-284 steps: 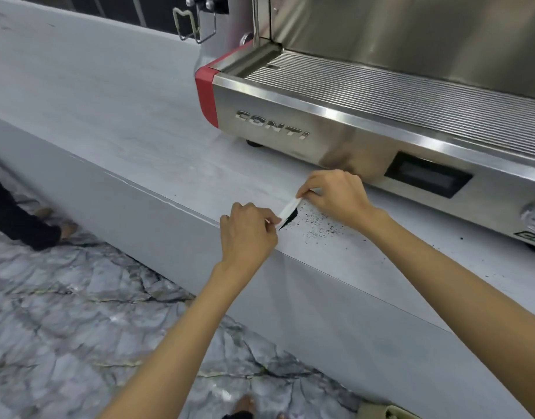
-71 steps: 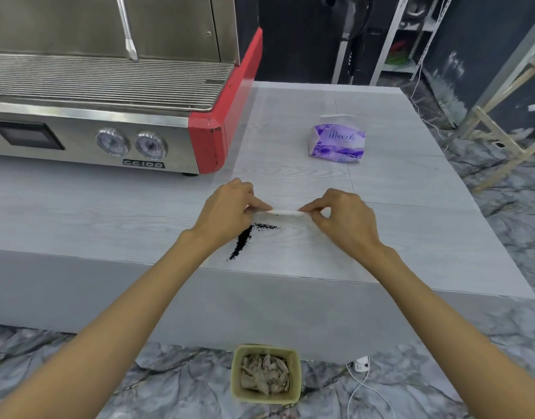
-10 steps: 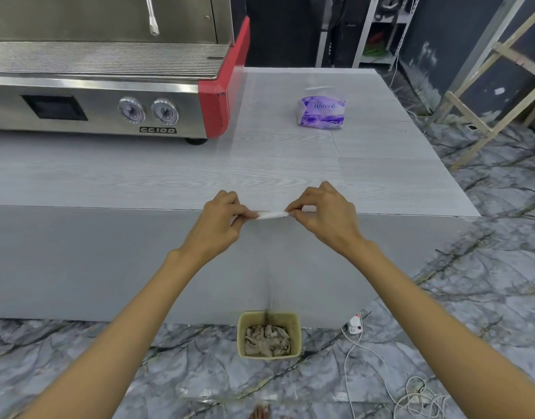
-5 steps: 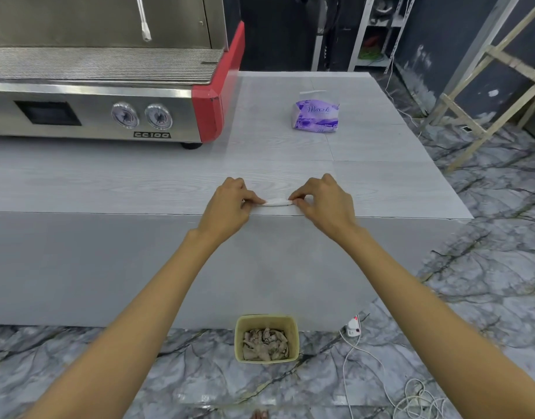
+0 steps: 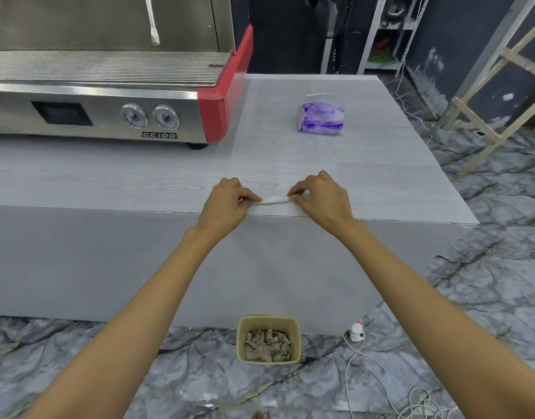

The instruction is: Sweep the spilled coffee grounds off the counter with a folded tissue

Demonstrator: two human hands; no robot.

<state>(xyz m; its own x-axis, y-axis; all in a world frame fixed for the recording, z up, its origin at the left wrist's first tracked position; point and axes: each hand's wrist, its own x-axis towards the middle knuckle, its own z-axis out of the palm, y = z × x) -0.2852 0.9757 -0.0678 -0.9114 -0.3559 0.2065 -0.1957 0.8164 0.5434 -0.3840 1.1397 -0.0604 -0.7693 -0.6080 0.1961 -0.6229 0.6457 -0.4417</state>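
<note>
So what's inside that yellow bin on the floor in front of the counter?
The yellow bin holds a heap of crumpled paper, brownish-grey, likely used tissues. The heap covers the bottom, so whatever lies beneath it cannot be seen.

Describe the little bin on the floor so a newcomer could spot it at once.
Start at the grey counter bearing the espresso machine. On the marbled floor by its front stands a pale-yellow square bin. Unlike the white cables beside it, it holds crumpled brownish paper.
</note>
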